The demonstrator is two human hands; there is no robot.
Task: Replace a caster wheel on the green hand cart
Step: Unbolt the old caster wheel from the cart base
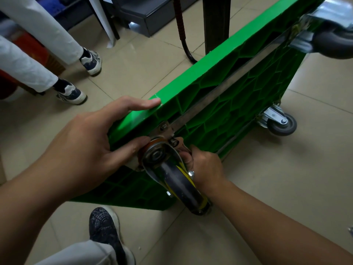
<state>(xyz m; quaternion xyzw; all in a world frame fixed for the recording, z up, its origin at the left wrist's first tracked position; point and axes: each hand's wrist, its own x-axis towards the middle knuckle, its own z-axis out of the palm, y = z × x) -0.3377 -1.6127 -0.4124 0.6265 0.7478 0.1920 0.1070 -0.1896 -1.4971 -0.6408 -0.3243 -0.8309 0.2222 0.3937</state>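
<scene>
Shoe point(104, 228), dark, own foot, on the floor point(267, 197) at the near edge, grey trouser leg below it. Both bare forearms reach in from the near side.

Head view:
- Cart point(238, 88): green, tipped up on its side, ribbed underside facing right and toward the camera, lower edge on the tiled floor. Runs from near centre to far right. Metal strip point(219, 96) runs along the underside.
- Caster point(177, 180): at the cart's near corner, black tread, yellow hub, steel fork, sticking out toward the camera. Its plate point(164, 129) sits against the underside at the strip's near end; bolt point(174, 142) shows just right of the swivel.
- Left hand point(82, 148): grasping the cart's near corner. Index finger lies along the top edge, thumb presses the underside, touching the caster's swivel top. Other fingers hidden behind the deck.
- Right hand point(206, 169): on the right side of the caster, fingers clenched round the fork top, tips just beside the bolt. Bit of shiny metal at the fingertips; cannot tell what it is.
- Grey caster point(280, 125): mounted on the cart's lower edge, right, resting near the floor.
- Large caster point(334, 44): far right corner, blurred, grey wheel in a steel bracket.
- Second person at far left: white trouser legs, two sneakers point(72, 92) on the floor, well apart from the cart.
- Black pole point(180, 25) with ribbed grip and a black post point(215, 23) behind the cart's top edge.
- Dark box point(152, 18) on the floor, far centre.
</scene>
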